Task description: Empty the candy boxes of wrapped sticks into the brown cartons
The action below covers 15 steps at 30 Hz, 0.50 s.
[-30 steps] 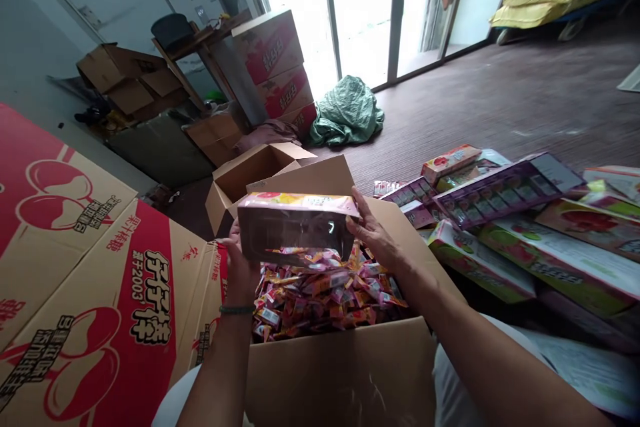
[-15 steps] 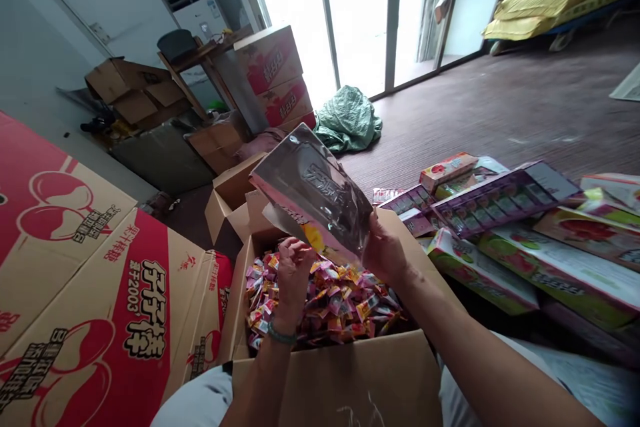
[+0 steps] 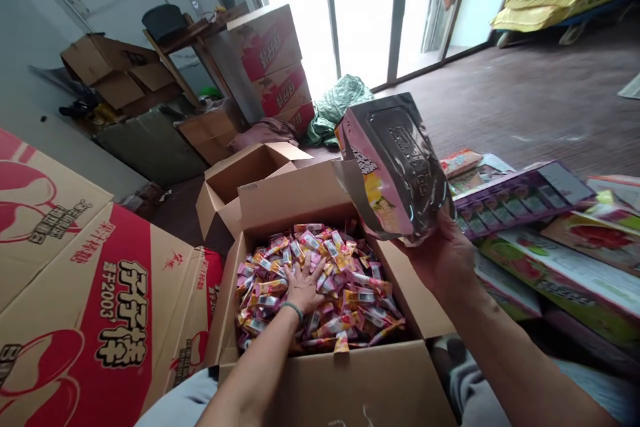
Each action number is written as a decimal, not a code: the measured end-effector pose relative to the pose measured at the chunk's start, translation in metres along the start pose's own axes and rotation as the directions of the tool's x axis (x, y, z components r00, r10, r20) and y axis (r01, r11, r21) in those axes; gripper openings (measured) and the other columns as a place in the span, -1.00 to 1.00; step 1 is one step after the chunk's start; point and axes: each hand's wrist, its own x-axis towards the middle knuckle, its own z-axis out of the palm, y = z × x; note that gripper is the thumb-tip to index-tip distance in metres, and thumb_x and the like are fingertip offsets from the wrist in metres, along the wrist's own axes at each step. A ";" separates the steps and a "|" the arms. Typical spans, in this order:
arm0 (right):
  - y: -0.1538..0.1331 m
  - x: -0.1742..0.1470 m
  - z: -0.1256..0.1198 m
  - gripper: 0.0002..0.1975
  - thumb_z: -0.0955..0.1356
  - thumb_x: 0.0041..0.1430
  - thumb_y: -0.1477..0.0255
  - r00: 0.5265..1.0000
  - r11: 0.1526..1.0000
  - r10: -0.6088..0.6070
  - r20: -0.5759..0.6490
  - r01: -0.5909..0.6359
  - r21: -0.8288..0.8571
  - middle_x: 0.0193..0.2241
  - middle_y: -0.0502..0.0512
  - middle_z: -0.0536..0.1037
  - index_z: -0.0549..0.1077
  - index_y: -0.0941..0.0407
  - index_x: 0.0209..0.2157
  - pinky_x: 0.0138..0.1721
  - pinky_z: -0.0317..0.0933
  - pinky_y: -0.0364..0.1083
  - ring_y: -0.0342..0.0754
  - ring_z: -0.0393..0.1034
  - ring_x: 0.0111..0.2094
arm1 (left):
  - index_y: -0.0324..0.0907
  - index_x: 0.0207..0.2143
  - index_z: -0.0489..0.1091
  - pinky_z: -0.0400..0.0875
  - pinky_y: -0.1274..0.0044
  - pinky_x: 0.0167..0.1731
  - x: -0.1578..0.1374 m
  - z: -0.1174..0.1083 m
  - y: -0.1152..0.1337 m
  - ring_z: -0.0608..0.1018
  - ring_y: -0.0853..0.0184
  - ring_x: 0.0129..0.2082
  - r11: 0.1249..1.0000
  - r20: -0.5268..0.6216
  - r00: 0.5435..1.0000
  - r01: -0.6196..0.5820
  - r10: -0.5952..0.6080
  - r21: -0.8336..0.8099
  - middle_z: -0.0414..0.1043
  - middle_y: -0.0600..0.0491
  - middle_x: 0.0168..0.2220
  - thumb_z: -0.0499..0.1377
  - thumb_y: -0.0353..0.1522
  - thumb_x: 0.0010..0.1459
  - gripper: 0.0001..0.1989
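Observation:
My left hand (image 3: pixel 305 285) lies with spread fingers on a heap of small wrapped candies (image 3: pixel 345 307) in pink, orange and purple wrappers. These fill an open cardboard carton (image 3: pixel 350 377) between my knees. Up over the carton's right side, my right hand (image 3: pixel 445 253) grips a pink candy display box (image 3: pixel 375 177) by its lower end. A dark, shiny clear panel with raised lettering covers one face of the box. One cardboard flap hangs loose from its side, and the box is tilted.
Printed red-and-tan cartons (image 3: pixel 120 307) stand close on my left. Another open carton (image 3: pixel 245 177) sits behind the candy carton. Flat candy boxes (image 3: pixel 565 267) are piled on my right. Stacked cartons (image 3: pixel 273 60) and a green sack (image 3: pixel 340 103) are near the glass doors.
My right hand has moved the display box to the right and turned it so its pink side shows. My left hand has come down from beside the box onto the candies, fingers spreading.

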 end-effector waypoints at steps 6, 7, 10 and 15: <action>0.005 0.001 0.015 -0.79 0.39 0.14 0.26 0.999 0.998 0.038 -0.035 -0.037 0.047 -0.35 -0.03 0.61 0.49 0.02 -0.19 -0.39 0.48 -0.06 -0.04 0.53 -0.31 | 0.12 0.43 -0.06 -0.03 -0.17 0.21 0.059 -0.024 -0.022 0.20 -0.22 0.33 0.945 0.011 0.945 0.327 -0.328 0.019 -0.16 -0.23 0.47 0.12 0.02 0.15 -0.16; 0.006 0.000 0.017 -0.78 0.40 0.13 0.26 0.997 0.998 0.052 -0.052 -0.049 0.050 -0.36 -0.03 0.61 0.48 0.03 -0.19 -0.38 0.48 -0.07 -0.05 0.53 -0.34 | 0.07 0.43 -0.06 -0.03 -0.20 0.19 0.058 -0.023 -0.023 0.21 -0.24 0.32 0.943 0.012 0.943 0.332 -0.332 0.022 -0.13 -0.27 0.46 0.05 0.03 0.20 -0.19; 0.008 -0.004 0.021 -0.73 0.42 0.11 0.23 0.990 0.993 0.098 -0.106 -0.090 0.076 -0.42 -0.06 0.58 0.45 0.05 -0.18 -0.38 0.46 -0.09 -0.09 0.49 -0.42 | 0.05 0.44 -0.09 0.02 -0.20 0.16 0.038 -0.008 -0.023 0.29 -0.24 0.28 0.946 -0.010 0.946 0.324 -0.324 0.030 -0.01 -0.30 0.42 -0.10 0.06 0.25 -0.23; 0.001 0.000 0.017 -0.56 0.47 0.05 0.16 0.987 0.985 0.056 -0.150 -0.031 0.170 -0.31 -0.05 0.58 0.39 0.02 -0.07 -0.28 0.47 -0.02 -0.06 0.49 -0.33 | 0.04 0.31 0.27 0.01 -0.19 0.18 -0.002 0.023 -0.034 0.23 -0.29 0.31 0.971 0.073 0.990 0.101 -0.119 0.217 0.12 -0.22 0.39 0.12 0.02 0.00 -0.21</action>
